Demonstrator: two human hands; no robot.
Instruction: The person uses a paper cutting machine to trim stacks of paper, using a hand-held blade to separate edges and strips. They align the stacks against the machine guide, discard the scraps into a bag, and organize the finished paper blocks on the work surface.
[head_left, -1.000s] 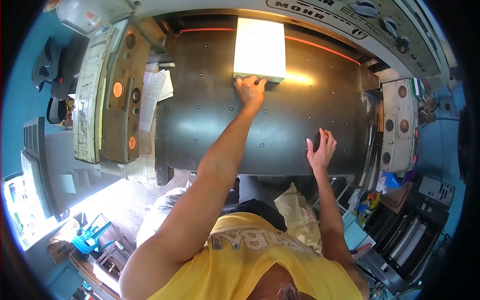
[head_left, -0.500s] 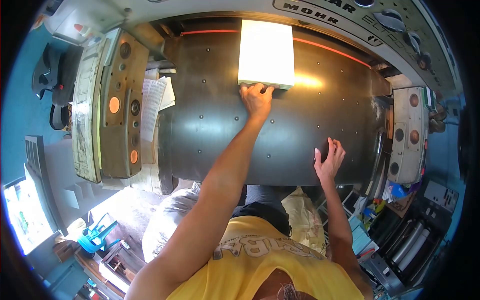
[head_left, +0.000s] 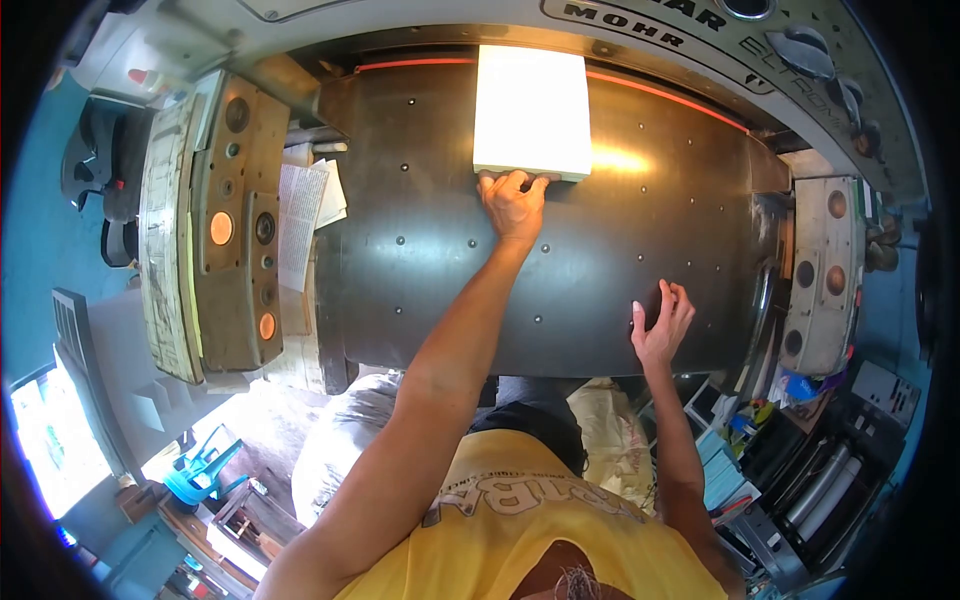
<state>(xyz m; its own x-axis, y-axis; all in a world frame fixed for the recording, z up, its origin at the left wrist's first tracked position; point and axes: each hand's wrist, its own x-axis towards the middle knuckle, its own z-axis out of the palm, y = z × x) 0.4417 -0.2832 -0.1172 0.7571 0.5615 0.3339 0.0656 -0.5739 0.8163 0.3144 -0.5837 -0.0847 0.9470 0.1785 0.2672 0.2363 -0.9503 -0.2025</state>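
Observation:
A thick stack of white paper (head_left: 532, 110) lies on the dark metal machine table (head_left: 440, 290), its far end by the machine's rear opening. My left hand (head_left: 512, 205) is at the near edge of the stack, fingers bent and closed against it, thumb toward the right corner. The fingertips are partly hidden under my knuckles. Lower and to the right, my right hand (head_left: 663, 325) rests over the table with fingers apart and nothing in it.
Above the table runs the machine's front beam (head_left: 660, 45), with a red line (head_left: 420, 65) below it. Printed sheets (head_left: 303, 215) lie at the left, beside a side block (head_left: 240, 220) with round inserts. A similar light block (head_left: 825, 270) stands at right.
The view has shifted slightly. My left hand stays at the paper stack's near edge, and my right hand keeps nearly the same place and pose.

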